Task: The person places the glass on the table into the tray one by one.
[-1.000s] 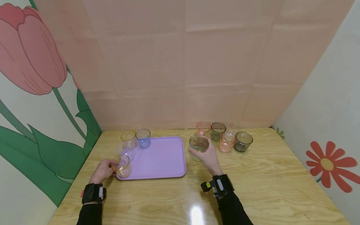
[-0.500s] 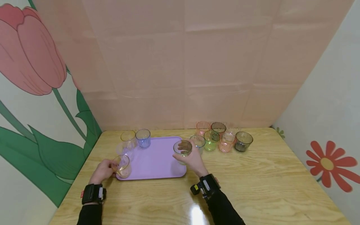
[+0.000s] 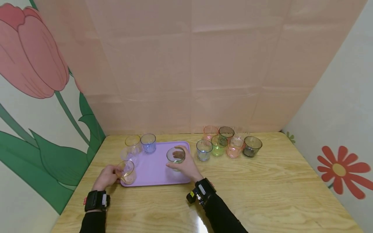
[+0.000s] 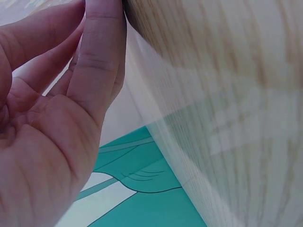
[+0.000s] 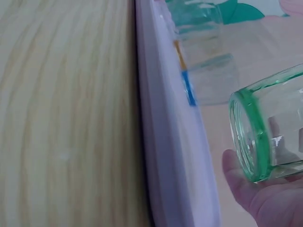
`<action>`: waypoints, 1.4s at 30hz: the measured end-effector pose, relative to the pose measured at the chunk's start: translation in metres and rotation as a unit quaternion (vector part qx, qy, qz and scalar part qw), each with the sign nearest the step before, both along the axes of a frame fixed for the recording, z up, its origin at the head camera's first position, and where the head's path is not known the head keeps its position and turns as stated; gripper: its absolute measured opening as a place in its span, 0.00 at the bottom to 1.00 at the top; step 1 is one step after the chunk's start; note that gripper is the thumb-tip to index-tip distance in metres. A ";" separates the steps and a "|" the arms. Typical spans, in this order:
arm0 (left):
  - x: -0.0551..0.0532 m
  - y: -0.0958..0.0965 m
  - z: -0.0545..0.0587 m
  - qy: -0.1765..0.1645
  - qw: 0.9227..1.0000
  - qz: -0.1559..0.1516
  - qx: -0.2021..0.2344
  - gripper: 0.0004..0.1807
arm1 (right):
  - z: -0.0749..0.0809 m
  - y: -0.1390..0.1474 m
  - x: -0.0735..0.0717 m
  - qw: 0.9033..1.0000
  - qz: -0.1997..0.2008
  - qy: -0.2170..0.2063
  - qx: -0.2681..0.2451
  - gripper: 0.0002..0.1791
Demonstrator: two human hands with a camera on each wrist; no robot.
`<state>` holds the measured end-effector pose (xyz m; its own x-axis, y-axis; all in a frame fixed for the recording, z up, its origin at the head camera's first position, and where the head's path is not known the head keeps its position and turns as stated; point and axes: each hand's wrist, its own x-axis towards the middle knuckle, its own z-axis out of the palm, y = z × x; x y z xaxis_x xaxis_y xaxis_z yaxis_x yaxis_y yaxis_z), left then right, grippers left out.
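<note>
My right hand (image 3: pixel 186 163) holds a clear glass tumbler (image 5: pixel 289 123) with a green-tinted base, thumb and fingers around its sides. It is over the right half of the lilac tray (image 3: pixel 157 179). My left hand (image 3: pixel 105 177) is at the tray's left edge near the front corner, thumb and fingertips drawn together at the rim. In the left wrist view the fingertips run out of the top. Right beside those fingers stands an amber-rimmed glass (image 3: pixel 127 176). Behind it on the tray's left side are a clear glass (image 3: pixel 132 157) and a blue glass (image 3: pixel 149 147).
Another amber-rimmed glass (image 3: pixel 132 142) is at the tray's back left. To the tray's right stands a cluster: a pale blue glass (image 3: pixel 204 153), a green glass (image 3: pixel 218 149), a pink glass (image 3: pixel 234 150), a smoky grey glass (image 3: pixel 252 149) and others behind. Pinkish paper (image 3: pixel 186 81) lines the back.
My right hand has carried the green-tinted tumbler leftward from beside the glass cluster to over the tray, uncovering the pale blue and green glasses. My left hand has stayed put.
</note>
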<state>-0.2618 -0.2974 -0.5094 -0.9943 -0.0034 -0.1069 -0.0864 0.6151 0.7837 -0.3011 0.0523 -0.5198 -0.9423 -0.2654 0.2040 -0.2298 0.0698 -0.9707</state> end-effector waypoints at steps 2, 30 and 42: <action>0.000 0.000 -0.001 0.002 1.000 -0.003 -0.002 0.10 | -0.002 -0.005 -0.001 1.000 0.008 -0.001 0.011 0.46; 0.000 0.001 0.000 0.004 1.000 0.002 0.000 0.08 | -0.010 -0.088 -0.012 0.994 -0.033 0.012 0.104 0.50; -0.001 0.000 0.001 -0.005 1.000 0.004 -0.015 0.09 | -0.012 -0.100 -0.017 0.985 -0.048 0.019 0.167 0.50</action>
<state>-0.2624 -0.2971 -0.5083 -0.9931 -0.0154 -0.1164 -0.0994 0.6370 0.7644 -0.3179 -0.0480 -0.5322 -0.9596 -0.2342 0.1558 -0.2422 0.4060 -0.8812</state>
